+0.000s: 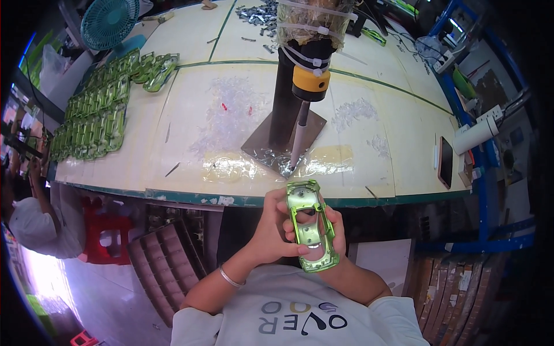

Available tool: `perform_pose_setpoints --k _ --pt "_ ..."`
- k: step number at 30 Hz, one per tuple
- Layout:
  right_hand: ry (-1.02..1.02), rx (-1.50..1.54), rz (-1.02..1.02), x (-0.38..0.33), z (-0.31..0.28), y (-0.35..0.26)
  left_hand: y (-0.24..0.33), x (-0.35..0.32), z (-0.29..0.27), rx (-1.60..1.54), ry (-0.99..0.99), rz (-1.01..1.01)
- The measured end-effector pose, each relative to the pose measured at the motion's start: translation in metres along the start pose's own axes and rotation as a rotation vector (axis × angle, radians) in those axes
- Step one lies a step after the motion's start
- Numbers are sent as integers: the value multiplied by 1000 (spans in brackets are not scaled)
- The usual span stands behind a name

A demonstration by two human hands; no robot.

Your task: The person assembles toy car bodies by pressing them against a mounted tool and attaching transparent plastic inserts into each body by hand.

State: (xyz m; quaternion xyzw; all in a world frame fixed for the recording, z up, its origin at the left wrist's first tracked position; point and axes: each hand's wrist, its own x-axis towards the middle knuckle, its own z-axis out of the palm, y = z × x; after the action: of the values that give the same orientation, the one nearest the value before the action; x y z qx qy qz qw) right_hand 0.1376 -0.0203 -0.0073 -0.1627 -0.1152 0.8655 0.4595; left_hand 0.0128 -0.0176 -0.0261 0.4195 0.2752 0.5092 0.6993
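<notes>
A dark press stand [285, 86] with its hanging driver tip [295, 155] blocked the middle of the table [190, 173], just beyond the near edge. Rows of green car shells [92, 115] filled the far left, and a phone [445, 161] lay at the right. Open passage lay on the bare stretches between the stand and the shells, and between the stand and the phone.
</notes>
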Motion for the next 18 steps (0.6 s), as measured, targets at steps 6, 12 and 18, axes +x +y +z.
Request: perform_pose_setpoints --k 6,12,18 --pt "118 53 -6 10 18 -8 7 15 -3 11 14 38" --pt "176 4 -37 17 40 -12 23 21 -4 -20 22 50" --pt "106 -31 -86 16 48 -13 29 23 -2 -3 4 96"
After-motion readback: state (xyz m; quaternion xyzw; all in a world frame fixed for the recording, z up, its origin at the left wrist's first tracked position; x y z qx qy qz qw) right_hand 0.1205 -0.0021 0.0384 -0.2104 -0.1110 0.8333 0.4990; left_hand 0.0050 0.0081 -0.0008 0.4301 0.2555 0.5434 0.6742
